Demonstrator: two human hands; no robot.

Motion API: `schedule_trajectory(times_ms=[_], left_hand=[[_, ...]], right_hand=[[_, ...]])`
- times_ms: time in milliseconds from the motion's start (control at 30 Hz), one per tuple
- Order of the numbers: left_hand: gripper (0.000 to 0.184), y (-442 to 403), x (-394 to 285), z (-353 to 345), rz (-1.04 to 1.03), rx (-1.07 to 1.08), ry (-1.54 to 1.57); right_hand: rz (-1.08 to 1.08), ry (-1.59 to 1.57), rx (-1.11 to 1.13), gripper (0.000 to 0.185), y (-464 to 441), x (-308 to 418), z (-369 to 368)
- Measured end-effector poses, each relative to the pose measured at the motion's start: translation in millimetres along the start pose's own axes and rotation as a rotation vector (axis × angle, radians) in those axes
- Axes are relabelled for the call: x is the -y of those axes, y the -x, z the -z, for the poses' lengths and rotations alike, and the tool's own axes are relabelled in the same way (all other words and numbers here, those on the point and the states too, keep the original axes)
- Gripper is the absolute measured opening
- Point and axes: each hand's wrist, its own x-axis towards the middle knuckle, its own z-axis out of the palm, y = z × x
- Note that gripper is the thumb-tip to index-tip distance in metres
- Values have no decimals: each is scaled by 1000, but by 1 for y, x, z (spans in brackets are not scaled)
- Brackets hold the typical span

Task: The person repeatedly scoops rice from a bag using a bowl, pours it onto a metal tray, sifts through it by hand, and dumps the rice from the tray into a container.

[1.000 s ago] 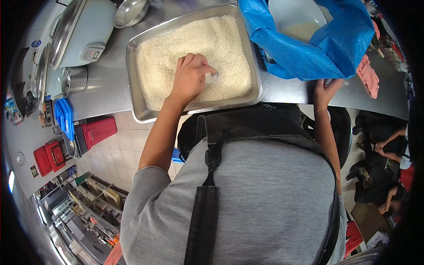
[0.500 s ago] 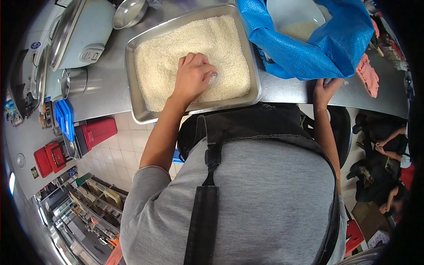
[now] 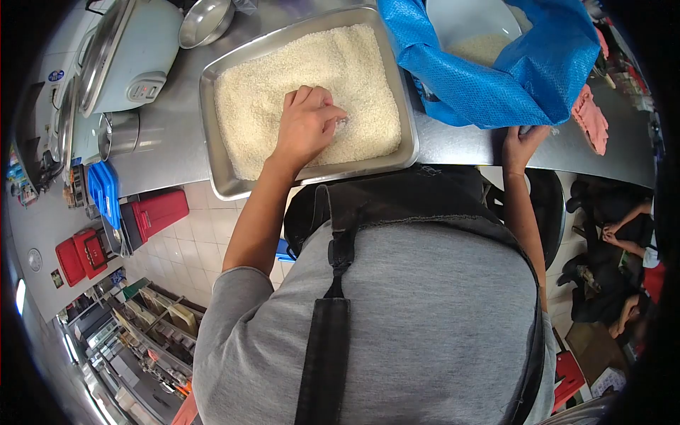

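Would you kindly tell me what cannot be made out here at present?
Head view:
- Whatever the left hand may be pinching: too small, partly behind its fingers.
- The fingertips of the right hand: hidden by the blue bag.
- The far side of the white bowl: cut off by the top edge.

On my bench [image 3: 173, 152]: one tray [image 3: 228, 185]; left of it, one steel bowl [image 3: 205, 24] and one steel pot [image 3: 123, 132]; right of it, one blue bag [image 3: 489, 95].

The left hand [image 3: 306, 129] is over rice [image 3: 361, 78] in the metal tray [image 3: 227, 185].
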Motion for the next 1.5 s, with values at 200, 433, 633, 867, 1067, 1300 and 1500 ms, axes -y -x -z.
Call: schedule_trajectory(times_ms=[200,433,633,867,1067,1300,1500], left_hand=[[14,0,1,1,50,-26,30],[12,-5,2,-3,-14,4,10],[9,-9,2,1,-61,26,-15],[5,-10,4,0,-113,53,-59],[13,-9,3,-1,-125,70,-46],[11,13,60,33,337,-573,529],[15,106,199,132,600,-1450,1042]], right_hand=[[-16,-21,2,72,1,1,0],[-16,-48,-7,73,1,1,0],[-17,-35,-7,72,0,3,0],[-24,-12,1,71,1,1,0],[-20,5,4,69,2,1,0],[-4,-14,-48,68,1,3,-2],[11,-19,-83,70,-1,9,-2]])
